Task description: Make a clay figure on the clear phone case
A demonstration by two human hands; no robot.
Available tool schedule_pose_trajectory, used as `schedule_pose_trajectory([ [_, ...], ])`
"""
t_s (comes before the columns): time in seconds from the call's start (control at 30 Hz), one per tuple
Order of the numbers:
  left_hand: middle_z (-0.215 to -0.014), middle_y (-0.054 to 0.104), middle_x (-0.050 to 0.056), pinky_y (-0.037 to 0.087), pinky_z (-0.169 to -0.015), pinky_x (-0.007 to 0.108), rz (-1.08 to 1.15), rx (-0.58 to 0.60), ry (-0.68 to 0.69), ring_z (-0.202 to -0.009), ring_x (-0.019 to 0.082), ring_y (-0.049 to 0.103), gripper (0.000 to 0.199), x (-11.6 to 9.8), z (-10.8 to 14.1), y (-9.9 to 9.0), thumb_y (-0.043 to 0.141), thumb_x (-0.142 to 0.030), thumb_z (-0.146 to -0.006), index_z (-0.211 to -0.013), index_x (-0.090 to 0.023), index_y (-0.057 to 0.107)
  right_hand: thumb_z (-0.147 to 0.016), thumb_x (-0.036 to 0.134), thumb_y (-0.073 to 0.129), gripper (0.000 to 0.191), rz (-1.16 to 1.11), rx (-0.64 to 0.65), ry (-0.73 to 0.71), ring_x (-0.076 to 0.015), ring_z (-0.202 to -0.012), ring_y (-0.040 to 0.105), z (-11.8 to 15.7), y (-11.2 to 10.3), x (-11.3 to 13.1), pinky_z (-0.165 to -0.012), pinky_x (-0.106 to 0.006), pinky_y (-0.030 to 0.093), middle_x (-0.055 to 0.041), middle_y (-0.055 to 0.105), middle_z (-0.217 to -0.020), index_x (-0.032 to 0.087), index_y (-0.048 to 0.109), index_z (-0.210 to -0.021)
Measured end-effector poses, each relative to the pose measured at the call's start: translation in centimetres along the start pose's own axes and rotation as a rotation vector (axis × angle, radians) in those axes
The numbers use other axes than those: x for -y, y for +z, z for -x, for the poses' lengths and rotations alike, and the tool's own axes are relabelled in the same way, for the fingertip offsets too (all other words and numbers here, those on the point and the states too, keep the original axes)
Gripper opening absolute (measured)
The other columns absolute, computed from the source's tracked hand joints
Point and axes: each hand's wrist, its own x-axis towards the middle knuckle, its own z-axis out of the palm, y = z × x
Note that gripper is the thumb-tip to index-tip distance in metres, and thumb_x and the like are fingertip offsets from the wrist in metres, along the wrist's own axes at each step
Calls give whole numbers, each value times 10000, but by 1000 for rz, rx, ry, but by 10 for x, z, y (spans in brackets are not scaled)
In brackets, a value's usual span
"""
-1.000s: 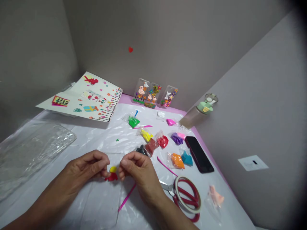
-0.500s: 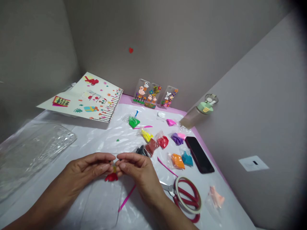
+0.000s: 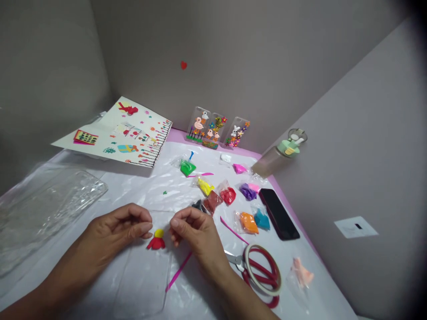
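A clear phone case lies flat on the table before me. On its upper part sits a small clay figure with a red, petal-like lower part and a round yellow top. My left hand is just left of the figure, thumb and fingertips pinched together. To the right, my right hand is also closed in a pinch, near the case's upper right edge. Whatever either pinch holds is too small or hidden to name. A pink modelling tool lies below my right hand.
Bagged clay, including green, red and orange, is spread beyond my hands. Scissors, a tape roll and a phone lie right. Decorated cases and a bottle stand behind. Clear packaging lies left.
My hands have moved apart, the left one leftward and the right one rightward. The yellow top, partly covered before, now shows fully. Dark specks seen at the fingertips are no longer visible.
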Motion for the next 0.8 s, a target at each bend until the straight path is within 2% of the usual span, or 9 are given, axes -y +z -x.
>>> schedule_pose_trajectory([
  [0.1, -839, 733, -27, 550, -656, 180, -185, -49, 93, -811, 185, 700, 341, -4, 0, -2, 748, -656, -862, -848, -315, 745, -720, 364, 897, 220, 126, -34, -35, -123, -575, 550, -2, -3, 1, -605, -276, 442, 9, 667, -627, 174, 800, -771],
  [0.23, -981, 821, -9, 589, -812, 234, -310, -101, 231, -976, 254, 766, 287, -10, -1, 5, 730, -626, -851, -886, -356, 822, -743, 261, 823, 107, 248, -61, -95, -146, -642, 563, -3, -5, -4, -667, -305, 468, 12, 670, -701, 221, 839, -841],
  [0.3, -983, 834, -13, 594, -852, 238, -298, -80, 287, -968, 252, 783, 212, -12, -1, 9, 739, -552, -849, -892, -371, 840, -757, 237, 796, 90, 295, -65, -121, -155, -670, 577, -3, -6, -8, -703, -314, 479, 12, 675, -721, 231, 827, -840],
  [0.4, -936, 829, -26, 588, -806, 204, -300, -46, 330, -901, 220, 787, 135, -9, -3, 10, 745, -471, -861, -900, -378, 833, -780, 219, 773, 63, 393, -54, -167, -169, -727, 606, -2, -6, -11, -735, -317, 481, -2, 703, -780, 232, 812, -827],
  [0.57, -885, 795, -26, 557, -743, 198, -379, -4, 386, -832, 199, 752, 134, -3, -6, 4, 725, -452, -907, -881, -351, 809, -829, 227, 760, 75, 536, -4, -225, -168, -738, 608, -2, -7, -9, -724, -297, 469, -7, 694, -785, 227, 814, -777],
  [0.8, -956, 799, -4, 543, -900, 279, -480, 58, 553, -979, 230, 713, 159, 1, -10, 1, 653, -363, -968, -942, -344, 809, -879, 170, 694, 153, 652, 48, -260, -184, -819, 650, -3, -10, -9, -813, -302, 496, -19, 731, -845, 239, 830, -868],
])
